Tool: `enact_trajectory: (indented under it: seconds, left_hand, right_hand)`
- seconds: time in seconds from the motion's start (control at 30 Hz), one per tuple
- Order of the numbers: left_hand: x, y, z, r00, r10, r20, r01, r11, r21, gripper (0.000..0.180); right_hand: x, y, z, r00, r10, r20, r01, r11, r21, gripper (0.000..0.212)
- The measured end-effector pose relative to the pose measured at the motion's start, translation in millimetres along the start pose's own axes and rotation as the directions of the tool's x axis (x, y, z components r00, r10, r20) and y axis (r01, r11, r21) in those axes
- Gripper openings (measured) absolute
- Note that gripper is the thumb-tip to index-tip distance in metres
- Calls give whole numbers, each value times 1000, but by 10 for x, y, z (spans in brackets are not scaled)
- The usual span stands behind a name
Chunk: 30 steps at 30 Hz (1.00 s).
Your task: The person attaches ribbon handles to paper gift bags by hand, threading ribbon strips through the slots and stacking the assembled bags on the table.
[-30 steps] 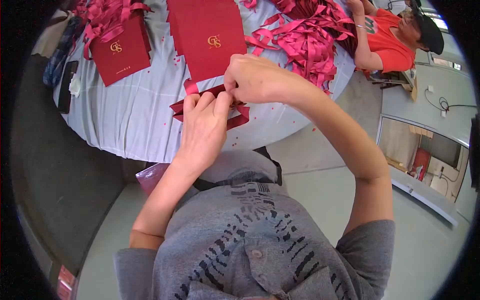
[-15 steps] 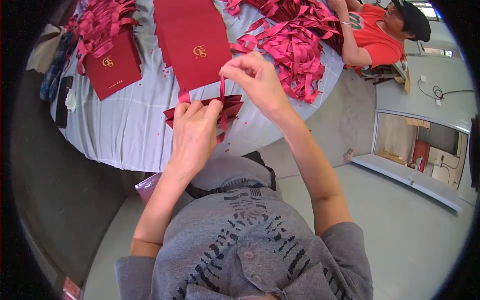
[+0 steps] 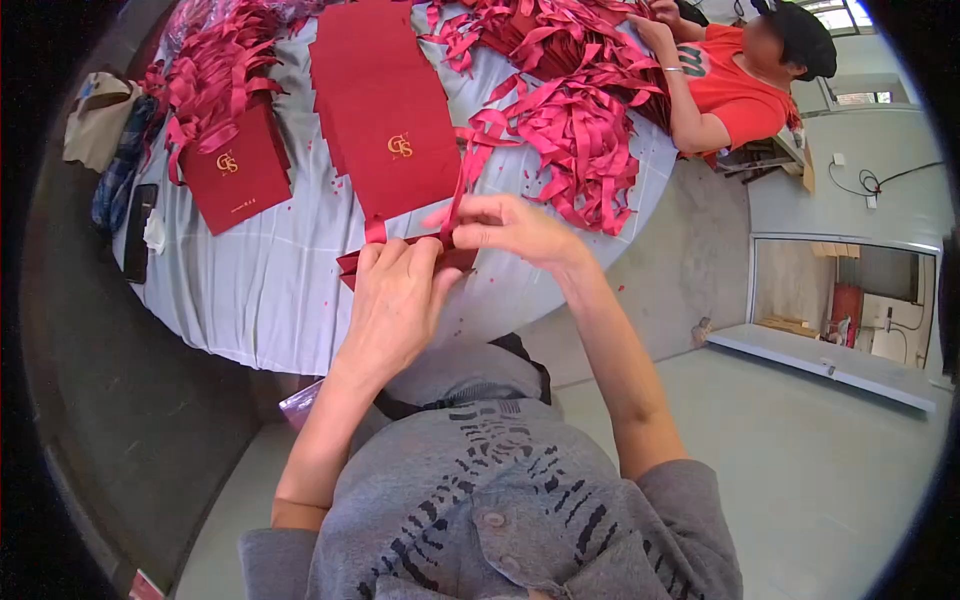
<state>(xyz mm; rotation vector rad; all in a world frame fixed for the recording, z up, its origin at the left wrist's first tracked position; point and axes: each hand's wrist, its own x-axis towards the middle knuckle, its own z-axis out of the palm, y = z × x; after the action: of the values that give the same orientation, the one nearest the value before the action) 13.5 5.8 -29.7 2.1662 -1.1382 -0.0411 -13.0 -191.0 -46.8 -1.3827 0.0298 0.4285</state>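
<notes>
At the near edge of the table, my left hand (image 3: 393,305) is closed on the top edge of a dark red paper bag (image 3: 459,259), which is mostly hidden under my fingers. A red ribbon (image 3: 459,198) rises from the bag's rim on the right, and a short ribbon piece (image 3: 375,229) shows on the left. My right hand (image 3: 515,232) pinches the ribbon low, right at the rim, beside my left fingers. Just beyond the hands lies a stack of flat red bags (image 3: 385,110) with gold print.
More red bags with ribbon handles (image 3: 240,170) lie at the left; a heap of ribboned bags (image 3: 585,145) sits at the right. A dark phone-like object (image 3: 140,232) rests near the left edge of the white tablecloth (image 3: 270,290). A co-worker in orange (image 3: 735,90) sits at the far right.
My right hand has come down from above the bag to its rim, and the ribbon it had pulled up taut is now gripped lower. My left hand stays on the bag.
</notes>
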Motion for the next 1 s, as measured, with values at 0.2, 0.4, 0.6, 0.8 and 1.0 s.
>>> enact_trajectory:
  seconds: [0.2, 0.4, 0.6, 0.8, 1.0]
  left_hand:
    - [29, 18, 18, 999, 29, -24, -28, 999, 41, 25]
    - [-4, -32, 128, 994, 60, -95, -50, 993, 109, 10]
    - [3, -36, 149, 991, 60, -122, -43, 990, 134, 9]
    - [2, -23, 162, 986, 65, -153, -44, 990, 134, 9]
    - [17, -19, 183, 983, 57, -172, -32, 988, 149, 10]
  right_hand:
    - [40, 5, 6, 1000, 10, -8, -10, 998, 55, 26]
    - [96, 94, 95, 976, -26, -217, -13, 984, -177, 16]
    - [112, 129, 228, 905, -141, -402, 167, 985, 32, 17]
    - [102, 61, 221, 903, -151, -402, 174, 985, 22, 18]
    - [-10, 78, 87, 969, 38, -243, -83, 981, -177, 18]
